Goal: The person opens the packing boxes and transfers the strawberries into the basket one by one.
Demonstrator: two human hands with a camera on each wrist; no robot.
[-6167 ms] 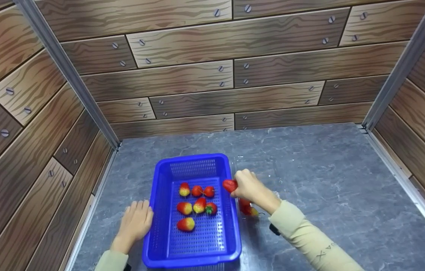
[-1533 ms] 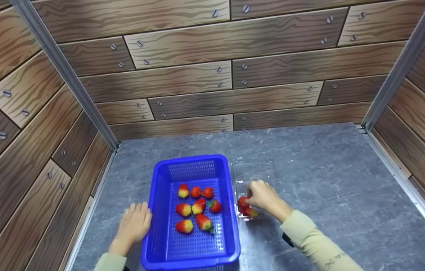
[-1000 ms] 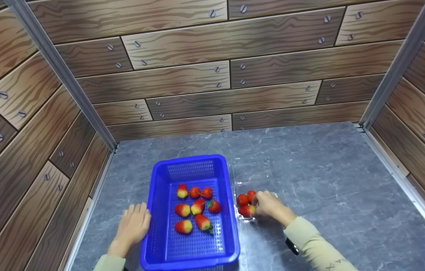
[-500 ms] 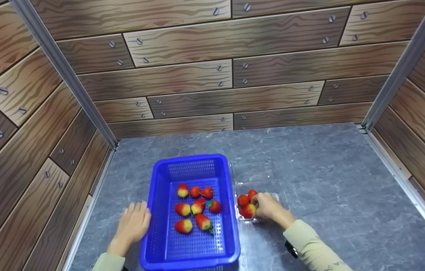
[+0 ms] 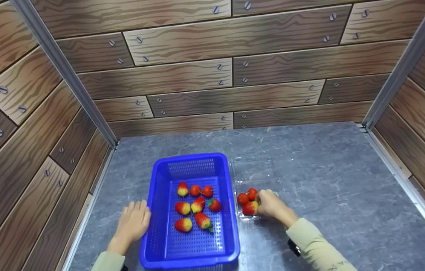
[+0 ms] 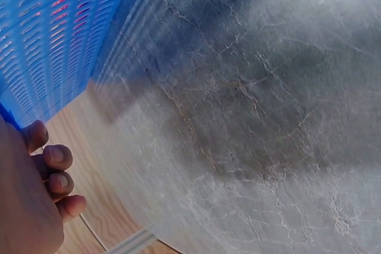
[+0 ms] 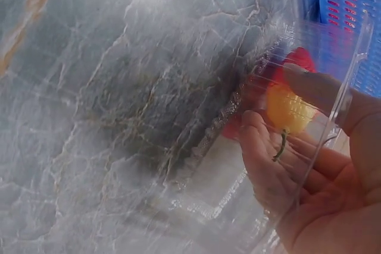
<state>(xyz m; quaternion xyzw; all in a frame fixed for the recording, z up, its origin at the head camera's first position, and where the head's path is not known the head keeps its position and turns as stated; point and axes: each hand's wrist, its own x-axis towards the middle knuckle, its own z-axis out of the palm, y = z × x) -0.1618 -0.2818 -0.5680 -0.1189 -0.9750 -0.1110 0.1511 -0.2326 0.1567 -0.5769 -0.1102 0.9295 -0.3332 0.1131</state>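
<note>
A blue plastic basket (image 5: 190, 259) holds several red-and-yellow strawberries (image 5: 183, 225), some with green leaves, and a pair of red cherries (image 5: 201, 191). My left hand (image 5: 131, 224) rests against the basket's left rim, fingers loosely bent in the left wrist view. Right of the basket lies a clear plastic box (image 5: 239, 185) with its lid folded back. Inside it, my right hand (image 5: 272, 206) pinches a red-and-yellow strawberry (image 5: 249, 208) between thumb and fingers; its short green stem shows in the right wrist view. Two round red fruits (image 5: 243, 198) sit beside it.
The grey marbled tabletop (image 5: 329, 169) extends to the right of the box. Wood-patterned walls (image 5: 182, 79) with metal corner rails (image 5: 65, 75) enclose the back and both sides.
Earlier the right hand held a red strawberry at the basket's right rim; the basket then gained a leafy strawberry. The hand moved down into the clear box and has shifted the strawberry there slightly.
</note>
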